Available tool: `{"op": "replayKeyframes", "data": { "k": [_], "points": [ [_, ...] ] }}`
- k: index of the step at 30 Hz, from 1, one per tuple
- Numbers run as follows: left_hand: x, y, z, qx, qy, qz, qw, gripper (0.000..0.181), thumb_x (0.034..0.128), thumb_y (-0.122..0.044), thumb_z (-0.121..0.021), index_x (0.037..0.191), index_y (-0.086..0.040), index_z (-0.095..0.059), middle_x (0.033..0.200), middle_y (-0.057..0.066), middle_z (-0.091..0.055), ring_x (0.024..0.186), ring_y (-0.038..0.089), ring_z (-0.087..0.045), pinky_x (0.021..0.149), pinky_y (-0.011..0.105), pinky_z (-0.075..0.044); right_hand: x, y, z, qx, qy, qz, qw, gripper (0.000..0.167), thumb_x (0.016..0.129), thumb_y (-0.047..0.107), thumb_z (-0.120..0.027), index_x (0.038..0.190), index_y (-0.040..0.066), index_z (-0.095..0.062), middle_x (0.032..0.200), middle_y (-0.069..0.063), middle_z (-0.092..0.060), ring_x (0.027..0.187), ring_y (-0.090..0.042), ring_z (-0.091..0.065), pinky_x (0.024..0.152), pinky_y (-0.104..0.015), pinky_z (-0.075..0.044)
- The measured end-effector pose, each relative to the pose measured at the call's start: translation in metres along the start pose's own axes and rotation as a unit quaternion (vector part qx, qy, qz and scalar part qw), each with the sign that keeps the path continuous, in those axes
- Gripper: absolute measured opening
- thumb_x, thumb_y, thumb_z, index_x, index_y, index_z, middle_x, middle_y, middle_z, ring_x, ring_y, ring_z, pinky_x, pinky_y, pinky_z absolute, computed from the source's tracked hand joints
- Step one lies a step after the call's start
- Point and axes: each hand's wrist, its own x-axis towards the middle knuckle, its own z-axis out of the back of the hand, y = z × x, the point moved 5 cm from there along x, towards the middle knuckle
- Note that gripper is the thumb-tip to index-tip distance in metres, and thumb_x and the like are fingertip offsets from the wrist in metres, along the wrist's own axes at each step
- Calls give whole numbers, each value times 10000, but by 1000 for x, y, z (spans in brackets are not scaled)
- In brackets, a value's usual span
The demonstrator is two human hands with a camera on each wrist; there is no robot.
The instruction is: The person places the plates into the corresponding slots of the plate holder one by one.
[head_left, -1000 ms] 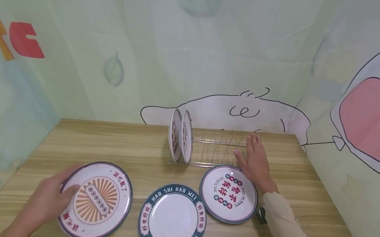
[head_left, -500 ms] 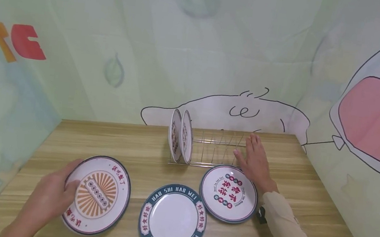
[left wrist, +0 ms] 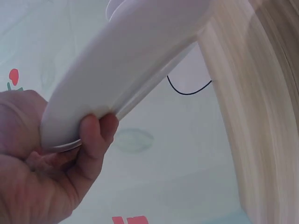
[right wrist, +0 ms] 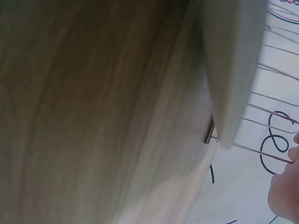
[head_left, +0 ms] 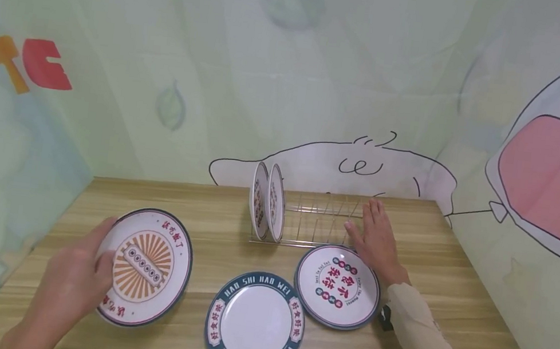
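Left hand, at 8 o'clock in the head view, pinches the sunburst plate by its 9 o'clock edge; plate tilted, fingers against its underside. Right hand at the wire rack's 3 o'clock end, fingers extended, thumb spread; contact hard to tell. Upright plates, two, at the rack's 9 o'clock end. Blue-rimmed plate on the table at 6 o'clock, red-lettered plate at 5.

left hand grips plate | plate tilted, apparently underside showing | wooden tabletop at right
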Motion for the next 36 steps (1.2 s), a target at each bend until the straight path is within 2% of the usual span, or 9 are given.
{"op": "replayKeyframes", "data": {
  "k": [3, 7, 12, 15, 17, 25, 33, 36],
  "points": [
    [1, -5, 6, -111, -347, -40, 9993, 560, 902, 34, -565, 1448, 37, -442, 1222, 440, -548, 970, 635, -581, 790, 700, -461, 0, 0, 0, -12, -30, 43, 10000, 760, 1023, 434, -491, 1535, -73, -250, 1649, -260, -138, 1542, -425, -86, 1246, -564, -149],
    [8, -17, 16, -383, -839, -269, 9954, 550, 887, 53, -564, 1429, 46, -473, 1241, 415, -566, 972, 637, -578, 772, 689, -455, 1, -2, 0, -7, -3, 84, 10000, 764, 1027, 446, -471, 1539, -72, -241, 1655, -253, -120, 1544, -425, -81, 1248, -565, -141],
    [23, -40, 28, -481, -1196, -549, 9901, 532, 879, 53, -547, 1409, 48, -499, 1248, 391, -586, 1014, 619, -577, 775, 691, -444, 2, -3, -1, 23, 23, 103, 9999, 771, 1023, 454, -473, 1541, -67, -241, 1653, -255, -132, 1545, -422, -79, 1254, -556, -118],
    [34, -56, 34, -507, -1293, -683, 9879, 512, 888, 50, -541, 1399, 58, -500, 1219, 396, -598, 1010, 606, -581, 772, 692, -439, 2, -3, -2, 44, 26, 97, 9999, 774, 1022, 456, -475, 1539, -71, -243, 1651, -259, -140, 1545, -422, -78, 1253, -558, -113],
    [42, -66, 37, -556, -1262, -661, 9882, 511, 902, 43, -536, 1410, 52, -489, 1223, 394, -597, 1026, 595, -577, 785, 692, -438, 2, -3, -3, 38, 24, 101, 9999, 775, 1022, 457, -473, 1539, -73, -241, 1651, -260, -138, 1545, -422, -78, 1253, -559, -110],
    [79, -106, 41, -810, -836, -658, 9910, 538, 916, 47, -537, 1448, 48, -452, 1367, 344, -545, 1231, 534, -541, 1007, 661, -445, 2, -2, -2, -11, -31, 132, 9999, 770, 1024, 456, -471, 1537, -73, -246, 1647, -263, -151, 1541, -428, -95, 1252, -559, -119],
    [106, -149, 24, -1148, -564, -926, 9875, 522, 914, 50, -507, 1434, 56, -469, 1330, 343, -577, 1180, 497, -596, 966, 612, -507, 1, -4, -1, -47, 26, 62, 10000, 770, 1025, 456, -469, 1538, -72, -242, 1654, -254, -128, 1545, -419, -80, 1256, -548, -112],
    [115, -162, 17, -1209, -484, -910, 9873, 516, 917, 50, -493, 1432, 55, -470, 1317, 326, -594, 1138, 461, -630, 931, 584, -541, 0, -5, 0, -21, 0, 74, 10000, 770, 1024, 456, -471, 1537, -72, -246, 1652, -255, -135, 1544, -420, -85, 1255, -548, -112]
  ]
}}
